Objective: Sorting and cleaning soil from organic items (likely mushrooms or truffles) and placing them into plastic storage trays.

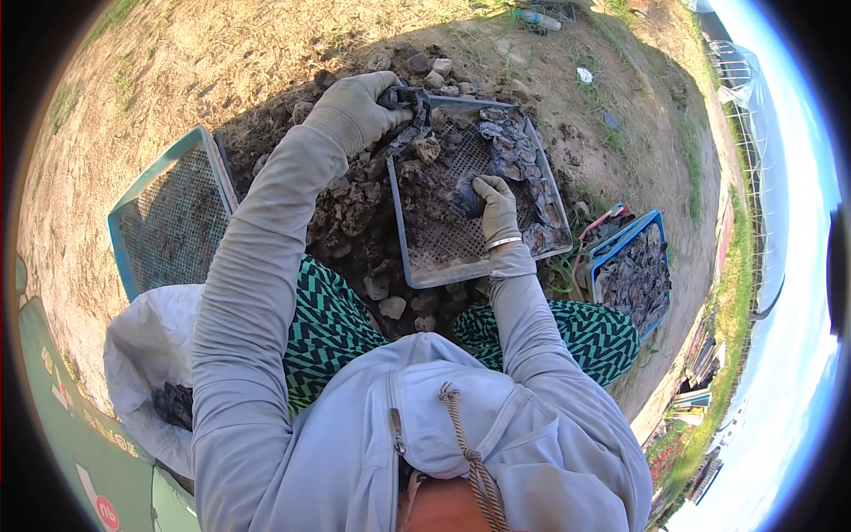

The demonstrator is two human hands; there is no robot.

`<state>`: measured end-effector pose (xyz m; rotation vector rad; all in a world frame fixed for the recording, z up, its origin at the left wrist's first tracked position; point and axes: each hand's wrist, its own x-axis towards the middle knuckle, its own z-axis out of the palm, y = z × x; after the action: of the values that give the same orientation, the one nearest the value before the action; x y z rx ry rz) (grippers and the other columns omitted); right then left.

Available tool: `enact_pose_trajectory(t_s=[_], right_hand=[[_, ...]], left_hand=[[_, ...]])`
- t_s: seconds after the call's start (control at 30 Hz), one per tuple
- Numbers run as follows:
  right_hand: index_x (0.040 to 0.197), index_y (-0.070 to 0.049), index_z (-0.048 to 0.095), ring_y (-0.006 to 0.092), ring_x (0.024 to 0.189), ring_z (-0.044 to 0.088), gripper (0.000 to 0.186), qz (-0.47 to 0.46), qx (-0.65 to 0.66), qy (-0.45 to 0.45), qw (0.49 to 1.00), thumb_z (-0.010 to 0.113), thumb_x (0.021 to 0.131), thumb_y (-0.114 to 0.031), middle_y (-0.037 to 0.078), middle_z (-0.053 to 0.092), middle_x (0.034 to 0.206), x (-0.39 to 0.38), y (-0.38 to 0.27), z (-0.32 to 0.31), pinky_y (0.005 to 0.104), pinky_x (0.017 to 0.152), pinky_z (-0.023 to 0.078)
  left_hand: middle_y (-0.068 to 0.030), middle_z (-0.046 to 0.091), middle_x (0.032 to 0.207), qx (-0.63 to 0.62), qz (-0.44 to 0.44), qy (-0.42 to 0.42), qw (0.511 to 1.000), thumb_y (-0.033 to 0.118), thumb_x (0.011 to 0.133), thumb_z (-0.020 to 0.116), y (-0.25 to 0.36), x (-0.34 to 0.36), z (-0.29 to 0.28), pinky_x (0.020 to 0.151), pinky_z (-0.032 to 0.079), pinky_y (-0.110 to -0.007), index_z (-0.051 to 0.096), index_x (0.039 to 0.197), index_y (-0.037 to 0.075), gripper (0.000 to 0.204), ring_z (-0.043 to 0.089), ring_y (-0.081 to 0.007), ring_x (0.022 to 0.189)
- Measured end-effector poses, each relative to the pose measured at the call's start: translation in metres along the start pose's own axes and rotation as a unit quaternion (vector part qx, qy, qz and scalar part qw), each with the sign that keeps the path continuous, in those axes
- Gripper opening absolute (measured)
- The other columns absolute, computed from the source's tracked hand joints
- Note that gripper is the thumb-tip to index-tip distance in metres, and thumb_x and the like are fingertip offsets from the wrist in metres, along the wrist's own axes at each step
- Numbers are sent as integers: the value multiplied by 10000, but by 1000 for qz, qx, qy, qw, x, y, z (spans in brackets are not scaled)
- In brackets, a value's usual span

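Two gloved hands [355,108] [499,213] hold crinkled dark scraps [467,196] at a rectangular mesh tray [443,253].

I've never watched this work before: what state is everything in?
Beige-gloved left hand: closed on black crumpled sheet.
Beige-gloved right hand: pinching dark flat scrap.
Grey rectangular mesh tray: partly covered with crumpled scraps and soil.
Teal rectangular mesh tray: dirty.
Blue rectangular plastic crate: filled with dark pieces.
White soft sack: open, dark crumpled material inside.
Pale plastic bottle: lying on its side.

Bare mesh strip [472,156] between scraps [514,146] and clods [427,149]
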<state>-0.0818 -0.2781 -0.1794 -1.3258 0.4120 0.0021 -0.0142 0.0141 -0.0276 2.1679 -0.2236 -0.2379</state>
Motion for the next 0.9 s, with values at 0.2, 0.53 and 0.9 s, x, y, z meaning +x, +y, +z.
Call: enact_pose_trajectory(t_s=[0.2, 0.53, 0.9], right_hand=[[922, -45, 639, 90, 772, 592, 139, -42, 24, -27, 998, 673, 793, -8, 3, 636, 843, 2, 7, -3, 217, 711, 483], [914, -38, 627, 65, 703, 559, 115, -13, -314, -102, 944, 678, 811, -41, -7, 623, 805, 35, -18, 4, 204, 639, 458], [879, -42, 649, 73, 721, 562, 117, -135, -305, -96, 938, 699, 778, -75, 2, 646, 790, 71, -31, 10, 238, 667, 465]], left_hand=[[-22, 656, 878, 15, 25, 32, 999, 102, 766, 737, 1, 0, 1, 747, 472, -254, 583, 1104, 105, 371, 577, -102, 809], [-94, 661, 991, -14, 32, 22, 999, 191, 739, 754, -1, 7, 0, 802, 479, -319, 592, 1166, 148, 459, 626, -225, 906], [-22, 671, 882, 34, 22, 20, 999, 86, 756, 737, 12, 2, 3, 749, 487, -273, 631, 1059, 113, 322, 612, -118, 829]])
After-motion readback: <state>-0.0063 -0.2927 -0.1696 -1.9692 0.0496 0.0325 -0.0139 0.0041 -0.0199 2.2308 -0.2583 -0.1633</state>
